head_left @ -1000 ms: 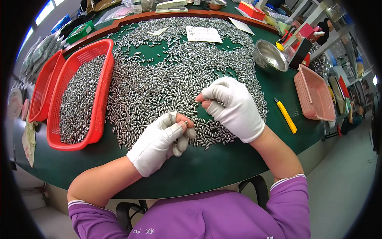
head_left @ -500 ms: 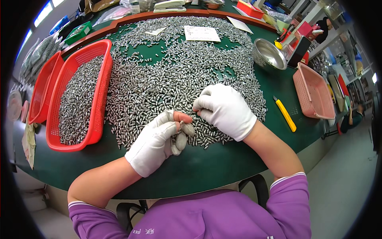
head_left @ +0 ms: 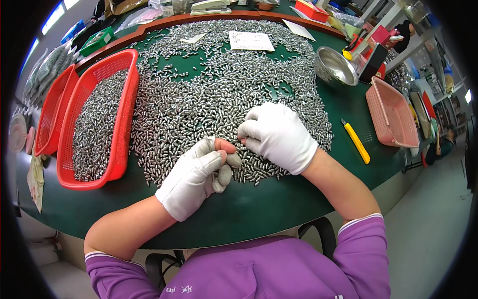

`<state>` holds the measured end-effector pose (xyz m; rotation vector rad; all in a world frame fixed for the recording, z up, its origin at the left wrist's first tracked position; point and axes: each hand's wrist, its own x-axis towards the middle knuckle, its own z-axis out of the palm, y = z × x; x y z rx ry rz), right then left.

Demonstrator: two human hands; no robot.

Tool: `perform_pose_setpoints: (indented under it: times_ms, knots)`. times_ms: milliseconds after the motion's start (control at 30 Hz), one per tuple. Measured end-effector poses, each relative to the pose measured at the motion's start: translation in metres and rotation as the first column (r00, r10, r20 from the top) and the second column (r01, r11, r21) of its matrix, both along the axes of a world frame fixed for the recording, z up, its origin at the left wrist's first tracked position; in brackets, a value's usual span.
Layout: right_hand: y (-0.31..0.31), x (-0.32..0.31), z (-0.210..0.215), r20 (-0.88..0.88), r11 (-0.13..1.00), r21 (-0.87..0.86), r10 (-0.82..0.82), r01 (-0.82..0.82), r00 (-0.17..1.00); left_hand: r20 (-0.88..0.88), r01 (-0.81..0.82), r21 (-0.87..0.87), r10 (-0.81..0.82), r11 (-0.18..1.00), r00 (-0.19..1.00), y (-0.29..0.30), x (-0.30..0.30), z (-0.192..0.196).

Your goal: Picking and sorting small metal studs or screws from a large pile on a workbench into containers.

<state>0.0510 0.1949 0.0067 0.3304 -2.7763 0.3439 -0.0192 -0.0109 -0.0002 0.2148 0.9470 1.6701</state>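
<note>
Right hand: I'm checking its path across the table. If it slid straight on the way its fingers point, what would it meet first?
The right hand points left, toward the left hand. It would probably meet that hand's bare thumb tip first, pushing through the small metal pieces underneath.

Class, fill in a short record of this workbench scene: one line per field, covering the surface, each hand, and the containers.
Surface: green table
Spread: heap of small metal pieces
Left hand: white glove, curled at the heap's near edge
Right hand: white glove, resting on the pieces
Left side: red basket holding pieces
Right side: steel bowl, pink basket, yellow knife
</note>
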Motion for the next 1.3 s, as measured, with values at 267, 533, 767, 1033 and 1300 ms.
perform_pose_setpoints:
  times_ms: [267,533,767,1033,1300]
  knots:
    - [-0.013,0.008,0.012,-0.008,0.858,-0.512,0.037,-0.036,0.999,-0.093,-0.011,-0.104,0.002,0.995,0.996,0.003,0.002,0.002]
    - [-0.02,0.012,0.014,0.235,0.679,-0.73,0.146,0.075,0.961,-0.134,-0.007,-0.103,-0.007,0.995,0.991,0.003,0.003,0.002]
    - [-0.019,0.014,0.023,0.252,0.697,-0.702,0.046,0.15,0.966,-0.109,-0.023,-0.12,0.01,0.993,0.994,0.004,0.002,0.003]
    - [-0.001,0.006,0.008,0.014,0.824,-0.549,-0.158,0.14,0.987,-0.086,-0.029,-0.108,0.019,0.994,0.996,0.003,0.003,0.003]
    - [0.003,0.003,0.002,-0.079,0.967,-0.224,-0.142,0.122,0.987,-0.071,-0.007,-0.022,0.005,1.0,0.997,0.001,0.0,-0.002]
